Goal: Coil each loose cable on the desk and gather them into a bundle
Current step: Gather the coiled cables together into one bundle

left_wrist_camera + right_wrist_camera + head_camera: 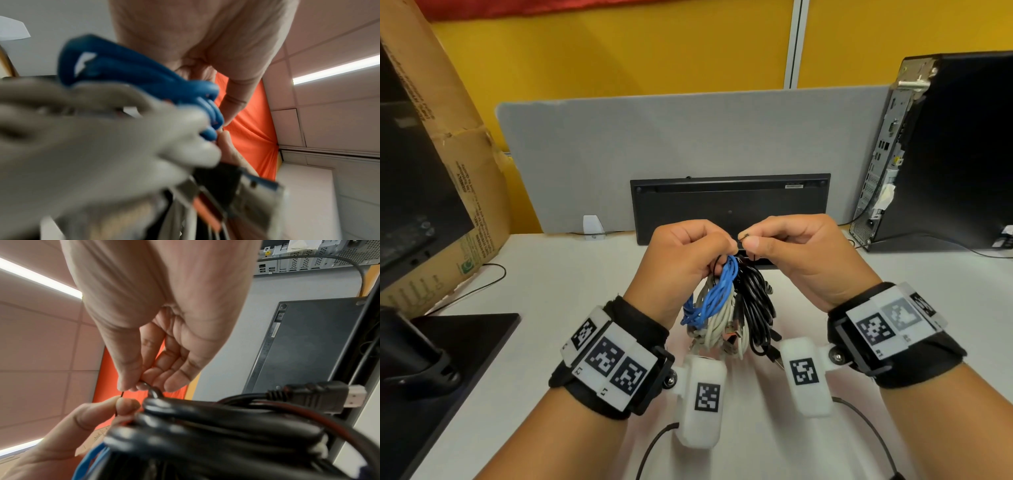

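Observation:
A bundle of coiled cables hangs above the white desk [551, 342]: a blue cable [714, 294], a grey-white cable [719, 325] and a black cable [755, 308]. My left hand [688, 253] grips the top of the bundle with curled fingers. My right hand [787, 240] pinches a thin black tie wire [122, 394] just above the bundle, thumb against forefinger. In the right wrist view the black cable [205, 426] ends in a black plug [320, 395], and the left hand's fingertips [125, 404] pinch the same thin wire. The left wrist view shows the blue cable [133, 76] and the grey-white cable [102, 146], blurred.
A black keyboard [729, 202] leans against the grey divider [688, 137] behind the hands. A computer tower [945, 154] stands at the right, a cardboard box [448, 137] and a monitor base [448, 342] at the left. Thin black cords [493, 277] run over the desk.

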Available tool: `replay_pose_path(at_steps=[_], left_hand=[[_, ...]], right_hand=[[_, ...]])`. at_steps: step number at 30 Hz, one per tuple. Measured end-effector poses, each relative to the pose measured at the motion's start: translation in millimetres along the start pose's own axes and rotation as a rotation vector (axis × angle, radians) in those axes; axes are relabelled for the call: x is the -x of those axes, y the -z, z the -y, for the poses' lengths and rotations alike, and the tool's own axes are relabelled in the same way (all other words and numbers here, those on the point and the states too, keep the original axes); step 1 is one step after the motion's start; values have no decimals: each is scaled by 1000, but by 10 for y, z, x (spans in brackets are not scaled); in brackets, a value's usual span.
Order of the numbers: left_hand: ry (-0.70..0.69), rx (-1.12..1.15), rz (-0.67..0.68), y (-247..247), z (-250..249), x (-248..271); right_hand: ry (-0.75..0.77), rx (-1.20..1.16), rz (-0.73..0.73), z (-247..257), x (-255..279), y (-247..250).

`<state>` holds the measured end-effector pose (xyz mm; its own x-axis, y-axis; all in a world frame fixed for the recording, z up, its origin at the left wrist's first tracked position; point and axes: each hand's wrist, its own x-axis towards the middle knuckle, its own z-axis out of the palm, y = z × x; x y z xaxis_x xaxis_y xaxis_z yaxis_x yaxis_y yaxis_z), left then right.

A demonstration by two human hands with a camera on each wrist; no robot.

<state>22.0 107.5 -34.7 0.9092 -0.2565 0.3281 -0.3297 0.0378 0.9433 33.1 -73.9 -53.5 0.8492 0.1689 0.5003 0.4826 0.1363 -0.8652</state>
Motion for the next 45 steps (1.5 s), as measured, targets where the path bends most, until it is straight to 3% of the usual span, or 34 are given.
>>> replay_pose_path(at_steps=[17,26,31,45], left_hand=[[25,-17,39,30,73,-10],[-13,-27,31,35,129,-25],[-22,-25,49,41,153,-24],[-34,-75,-12,3,163,-8]], right_hand=[[-39,88,26,76,20,1],[-57,-33,-22,49,17,1],[-65,71,45,81,31,-1],[-26,213,14,64,12,32]])
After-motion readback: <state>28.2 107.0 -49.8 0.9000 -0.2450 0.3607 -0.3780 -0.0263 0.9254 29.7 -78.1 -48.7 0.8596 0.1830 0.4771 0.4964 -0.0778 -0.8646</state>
